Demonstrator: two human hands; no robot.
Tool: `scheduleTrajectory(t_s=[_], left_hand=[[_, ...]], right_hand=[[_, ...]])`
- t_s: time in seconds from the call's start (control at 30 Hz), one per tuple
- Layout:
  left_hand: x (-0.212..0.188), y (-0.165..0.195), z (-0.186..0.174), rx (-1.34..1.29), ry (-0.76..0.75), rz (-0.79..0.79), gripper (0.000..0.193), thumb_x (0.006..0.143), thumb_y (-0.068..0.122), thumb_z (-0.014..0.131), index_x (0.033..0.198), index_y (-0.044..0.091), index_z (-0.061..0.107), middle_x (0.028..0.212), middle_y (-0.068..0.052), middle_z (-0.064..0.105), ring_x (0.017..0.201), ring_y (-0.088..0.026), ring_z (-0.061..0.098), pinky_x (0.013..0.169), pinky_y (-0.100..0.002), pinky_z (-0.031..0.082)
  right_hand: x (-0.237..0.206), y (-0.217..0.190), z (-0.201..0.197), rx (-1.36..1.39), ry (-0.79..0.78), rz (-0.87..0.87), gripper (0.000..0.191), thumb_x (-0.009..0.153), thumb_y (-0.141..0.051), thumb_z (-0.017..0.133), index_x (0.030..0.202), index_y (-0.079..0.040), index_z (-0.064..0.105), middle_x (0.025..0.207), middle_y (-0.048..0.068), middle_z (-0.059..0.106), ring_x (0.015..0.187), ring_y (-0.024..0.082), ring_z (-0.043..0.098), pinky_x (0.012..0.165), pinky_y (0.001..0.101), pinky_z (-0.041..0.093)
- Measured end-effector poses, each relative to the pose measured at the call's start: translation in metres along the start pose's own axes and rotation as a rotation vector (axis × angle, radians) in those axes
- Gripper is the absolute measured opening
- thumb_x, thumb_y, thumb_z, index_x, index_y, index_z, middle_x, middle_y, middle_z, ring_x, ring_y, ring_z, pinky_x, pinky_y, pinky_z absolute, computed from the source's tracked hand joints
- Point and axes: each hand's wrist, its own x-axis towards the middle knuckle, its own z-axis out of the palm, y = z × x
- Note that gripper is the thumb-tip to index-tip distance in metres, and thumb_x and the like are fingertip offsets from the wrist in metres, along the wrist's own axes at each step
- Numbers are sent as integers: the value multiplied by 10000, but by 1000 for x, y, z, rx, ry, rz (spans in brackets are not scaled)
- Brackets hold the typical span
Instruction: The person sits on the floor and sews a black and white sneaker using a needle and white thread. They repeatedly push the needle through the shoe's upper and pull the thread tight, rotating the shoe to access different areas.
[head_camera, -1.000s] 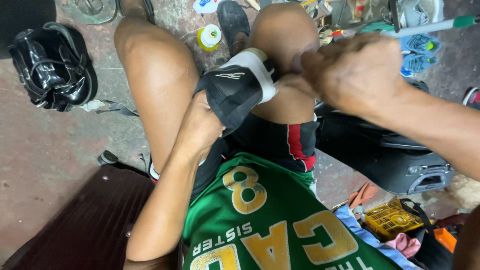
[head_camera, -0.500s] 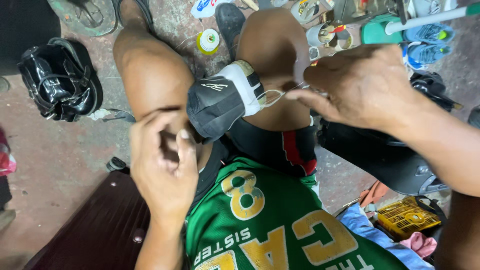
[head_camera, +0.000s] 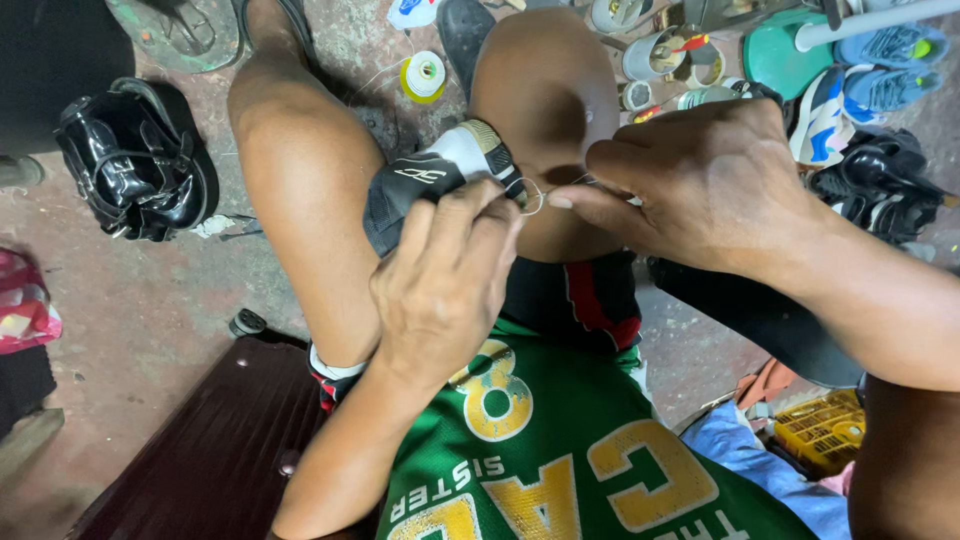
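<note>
Between the person's bare knees, just ahead of the left hand (head_camera: 445, 290), sits a black and white shoe (head_camera: 435, 185), clamped by the thighs with its long axis running from lower left to upper right as the head camera sees it, the white end pointing toward the right hand (head_camera: 700, 185). Left-hand fingers are curled and closed down on the shoe's near edge, fingertips pressing at its upper right corner. Immediately right of those fingertips a thin pale thread (head_camera: 535, 195) forms a small loop, and the right hand meets it from the far side: thumb and forefinger are pinched narrow on the thread, the other fingers folded, the wrist coming in from the right with the forearm crossing the lap. Both hands are about equally close to the loop, nearly touching each other across it; whether a needle is in the pinch cannot be told. Farther out beyond the left hand a yellow-green thread spool (head_camera: 424, 75) rests on the floor, and well off to its left lie black leather shoes (head_camera: 135, 165)
</note>
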Motion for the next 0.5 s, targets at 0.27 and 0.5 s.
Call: scheduleTrajectory(t_s=[0.27,0.5], left_hand=[[-5,-9,-6,-442,15,-239,78,1064,29,677,1124,56,636,1034,-77,673,866,-174,654,736,-247,545],[3,-13,-33,-1205,-188,-503,417,1114,14,549,1519,61,462,932,2,684,847,-69,665,767,-220,546]], right_hand=[[15,-4,40,481,194,-173,501,842,-483,780,1064,-42,694,1057,91,616,841,270,664,671,376,565],[-13,-3,44,580,-118,222,225,855,-247,855,952,-75,746,843,55,750,611,195,697,579,331,546]])
